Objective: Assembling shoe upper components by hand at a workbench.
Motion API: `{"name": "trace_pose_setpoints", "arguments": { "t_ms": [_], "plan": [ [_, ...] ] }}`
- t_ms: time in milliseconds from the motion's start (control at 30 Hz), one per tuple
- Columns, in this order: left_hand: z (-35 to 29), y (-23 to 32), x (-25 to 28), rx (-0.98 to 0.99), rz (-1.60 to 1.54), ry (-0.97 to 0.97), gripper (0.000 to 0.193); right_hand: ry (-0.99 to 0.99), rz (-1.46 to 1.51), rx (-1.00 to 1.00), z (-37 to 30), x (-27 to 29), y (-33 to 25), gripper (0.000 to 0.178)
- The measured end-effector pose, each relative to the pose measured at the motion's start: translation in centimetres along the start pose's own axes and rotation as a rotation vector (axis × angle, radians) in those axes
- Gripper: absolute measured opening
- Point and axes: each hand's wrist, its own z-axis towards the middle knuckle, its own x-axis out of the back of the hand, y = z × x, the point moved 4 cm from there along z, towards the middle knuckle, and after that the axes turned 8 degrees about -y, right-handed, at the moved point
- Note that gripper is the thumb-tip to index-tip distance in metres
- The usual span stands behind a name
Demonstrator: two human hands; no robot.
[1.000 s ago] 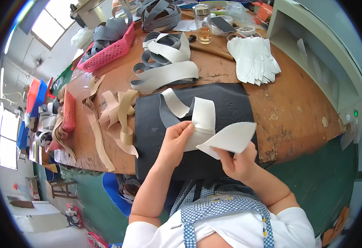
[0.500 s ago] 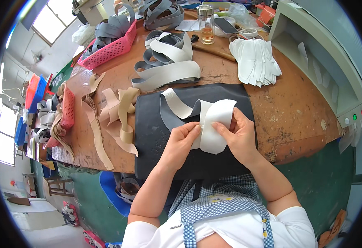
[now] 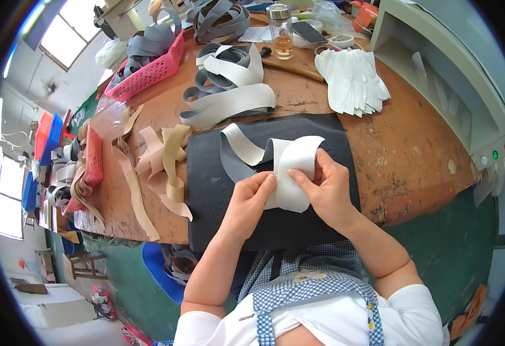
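Bottom centre, closest to the camera, is a blue checked apron (image 3: 298, 288). Just past it, mid-frame, both hands are pinching. The left hand (image 3: 247, 202) has thumb and finger clamped where a white-and-grey strip (image 3: 242, 145) meets a curled white piece (image 3: 298, 154) (can't see what's under those fingertips, tbh). The right hand (image 3: 329, 187) grips the white piece by its right side, thumb on its face. So that piece sits right between the two grips, its top edge curling above the right thumb. The strip loops off up and left of the left hand's grip, over a black mat (image 3: 223, 216). Further out: tan strips (image 3: 175, 147) left of centre, white cutouts (image 3: 352, 83) upper right, pink basket (image 3: 148, 76) upper left.
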Motion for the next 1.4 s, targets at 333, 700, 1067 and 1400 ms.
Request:
{"name": "trace_pose_setpoints", "arguments": {
  "t_ms": [333, 700, 1067, 1400],
  "plan": [
    [-0.6, -0.5, 1.3, -0.011, -0.097, -0.006, 0.027, -0.127, 0.0, -0.031, 1.8, 0.8, -1.1, 0.021],
    [-0.7, -0.7, 1.8, -0.036, -0.102, 0.011, 0.028, -0.11, 0.057, -0.03, 1.7, 0.8, -0.7, 0.019],
    [-0.9, -0.2, 0.7, -0.03, 0.012, -0.019, 0.034, -0.09, 0.073, -0.004, 1.4, -0.3, 0.2, 0.02],
    [-0.9, -0.3, 1.8, -0.035, -0.093, -0.085, 0.035, -0.115, 0.105, 0.008, 2.6, -0.2, -0.6, 0.021]
  ]
}}
